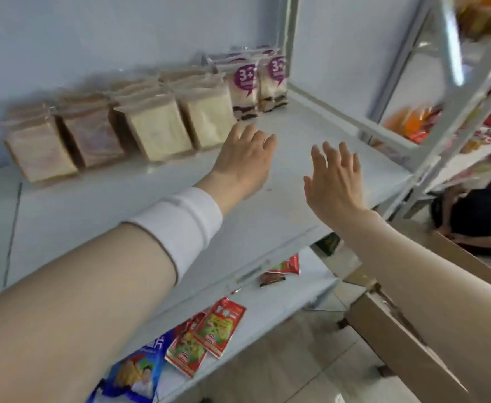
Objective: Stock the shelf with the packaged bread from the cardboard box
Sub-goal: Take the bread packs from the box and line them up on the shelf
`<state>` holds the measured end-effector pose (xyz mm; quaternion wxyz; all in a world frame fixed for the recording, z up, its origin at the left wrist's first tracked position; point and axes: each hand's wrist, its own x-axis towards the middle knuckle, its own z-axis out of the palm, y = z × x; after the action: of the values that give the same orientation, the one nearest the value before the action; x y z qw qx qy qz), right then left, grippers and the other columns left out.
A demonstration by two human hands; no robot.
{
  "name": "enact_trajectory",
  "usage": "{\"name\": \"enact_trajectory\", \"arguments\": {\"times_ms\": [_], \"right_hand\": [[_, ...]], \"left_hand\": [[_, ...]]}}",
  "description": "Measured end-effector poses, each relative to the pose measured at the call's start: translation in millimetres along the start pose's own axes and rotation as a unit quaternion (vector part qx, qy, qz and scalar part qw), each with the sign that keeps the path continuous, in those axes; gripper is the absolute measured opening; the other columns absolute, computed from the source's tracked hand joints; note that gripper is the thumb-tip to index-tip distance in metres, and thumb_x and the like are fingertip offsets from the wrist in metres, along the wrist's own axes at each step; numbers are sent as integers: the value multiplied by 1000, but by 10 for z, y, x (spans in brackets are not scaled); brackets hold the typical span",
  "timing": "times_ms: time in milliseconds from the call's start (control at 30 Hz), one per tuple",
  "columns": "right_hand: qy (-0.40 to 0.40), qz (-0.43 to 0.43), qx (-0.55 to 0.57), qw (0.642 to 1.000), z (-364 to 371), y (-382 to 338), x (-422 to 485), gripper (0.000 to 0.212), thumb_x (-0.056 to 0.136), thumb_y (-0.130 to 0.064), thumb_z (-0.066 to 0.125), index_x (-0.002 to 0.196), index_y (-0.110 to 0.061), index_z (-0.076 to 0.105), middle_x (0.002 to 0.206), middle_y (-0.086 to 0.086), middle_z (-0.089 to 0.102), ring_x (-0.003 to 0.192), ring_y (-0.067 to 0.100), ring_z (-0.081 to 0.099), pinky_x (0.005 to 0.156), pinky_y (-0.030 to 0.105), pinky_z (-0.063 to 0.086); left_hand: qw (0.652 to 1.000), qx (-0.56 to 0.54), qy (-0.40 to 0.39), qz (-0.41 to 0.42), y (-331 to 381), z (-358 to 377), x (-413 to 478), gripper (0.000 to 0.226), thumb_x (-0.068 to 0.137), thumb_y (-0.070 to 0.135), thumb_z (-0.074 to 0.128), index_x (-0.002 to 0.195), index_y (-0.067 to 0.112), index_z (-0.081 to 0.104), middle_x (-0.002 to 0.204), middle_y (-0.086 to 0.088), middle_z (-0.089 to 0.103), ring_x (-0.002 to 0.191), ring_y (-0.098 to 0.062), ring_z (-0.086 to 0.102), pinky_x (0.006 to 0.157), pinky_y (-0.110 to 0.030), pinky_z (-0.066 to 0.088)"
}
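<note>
Both hands are empty above the shelf (311, 132), so the step in hand is most likely fetching the next pack from the cardboard box (398, 347). The box stands open on the floor below the shelf's front right corner. What it holds cannot be seen, because the right forearm covers it.

To do this well, lift each pack by its two flat sides with a loose grip, since sliced bread dents easily. Stand it upright on its bottom edge, face forward. The bread packs (157, 135) already stocked stand upright in short files along the back edge, from the left end toward the right. Two purple-labelled packs (245, 82) stand in the back right corner. The front of the shelf is bare, so a new pack probably belongs at the head of a file and in line with its neighbours. Set it down gently, because a push could tip the packs behind it.

The left hand (243, 158) reaches far over the middle of the shelf, palm down, fingers loosely bent and holding nothing. Its fingertips are just beside the rightmost plain pack; whether they touch it I cannot tell. A white wristband (180, 225) wraps that forearm. The right hand (336, 181) hovers nearer the front right edge, fingers straight and spread, also holding nothing.
</note>
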<state>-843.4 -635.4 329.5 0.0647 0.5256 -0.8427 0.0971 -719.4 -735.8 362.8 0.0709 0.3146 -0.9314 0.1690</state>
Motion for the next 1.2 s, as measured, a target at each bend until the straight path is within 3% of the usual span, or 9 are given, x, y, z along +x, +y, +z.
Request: {"name": "enact_trajectory", "arguments": {"times_ms": [133, 300, 467, 600, 733, 933, 1033, 1100, 1200], "right_hand": [[-93, 105, -60, 988, -77, 1569, -704, 51, 95, -26, 40, 143, -11, 28, 149, 12, 30, 142, 34, 15, 115, 52, 10], [-214, 245, -101, 940, 36, 3142, -1603, 39, 92, -21, 40, 129, -9, 44, 135, 14, 45, 132, 34, 30, 112, 51, 21], [-273, 337, -93, 896, 459, 4156, -2172, 35, 94, -24, 39, 124, -10, 49, 131, 13, 50, 127, 33, 37, 106, 47, 28], [-314, 374, -47, 871, 1050, 4660, -2332, 38, 95, -33, 40, 126, -11, 47, 130, 11, 51, 123, 31, 42, 99, 39, 36], [-360, 450, 89, 813, 1805, 4825, -2390, 45, 96, -36, 42, 132, -9, 39, 133, 14, 47, 124, 32, 42, 99, 39, 38], [-389, 583, 257, 666, 3358, 5056, -2412, 61, 93, -39, 49, 135, 1, 33, 135, 19, 43, 125, 33, 43, 102, 37, 38], [-392, 637, 286, 599, 4216, 5210, -2451, 69, 93, -37, 50, 140, 5, 23, 138, 21, 38, 126, 34, 41, 102, 38, 38], [-411, 655, 267, 575, 4701, 5262, -2525, 76, 95, -35, 47, 143, 10, 10, 143, 24, 31, 129, 35, 37, 105, 37, 35], [-390, 692, 252, 554, 5232, 5291, -2632, 62, 94, -21, 47, 140, 9, 20, 142, 25, 31, 129, 37, 35, 105, 40, 32]], "left_hand": [[989, -32, -77, 120, 1651, -105, 456, 36, 92, 19, 40, 126, 10, 45, 132, -14, 50, 123, -32, 43, 101, -40, 30], [956, -69, -150, 241, 3479, 60, 678, 35, 94, 26, 42, 126, 10, 44, 132, -15, 51, 123, -33, 43, 101, -43, 31], [917, -88, -219, 323, 4665, 575, 815, 38, 95, 31, 42, 127, 10, 44, 129, -13, 53, 121, -31, 45, 98, -41, 33], [888, -102, -295, 338, 5286, 1236, 1039, 35, 96, 32, 41, 123, 10, 45, 129, -14, 53, 121, -32, 46, 97, -41, 35], [860, -163, -409, 259, 5625, 2029, 1174, 45, 94, 36, 42, 132, 13, 40, 133, -12, 50, 122, -32, 45, 99, -44, 36], [802, -213, -558, 26, 5912, 3608, 1108, 62, 92, 33, 50, 143, 13, 22, 144, -16, 34, 131, -35, 35, 107, -45, 33], [786, -210, -578, -68, 6085, 4467, 1054, 71, 91, 28, 53, 146, 10, 11, 147, -19, 22, 134, -38, 27, 111, -44, 26], [780, -209, -577, -121, 6178, 4941, 1011, 77, 91, 23, 54, 147, 12, 2, 150, -19, 13, 138, -38, 19, 113, -43, 20], [782, -205, -563, -173, 6278, 5461, 973, 83, 90, 18, 56, 148, 13, -2, 153, -16, 10, 141, -35, 14, 115, -43, 17]]}}
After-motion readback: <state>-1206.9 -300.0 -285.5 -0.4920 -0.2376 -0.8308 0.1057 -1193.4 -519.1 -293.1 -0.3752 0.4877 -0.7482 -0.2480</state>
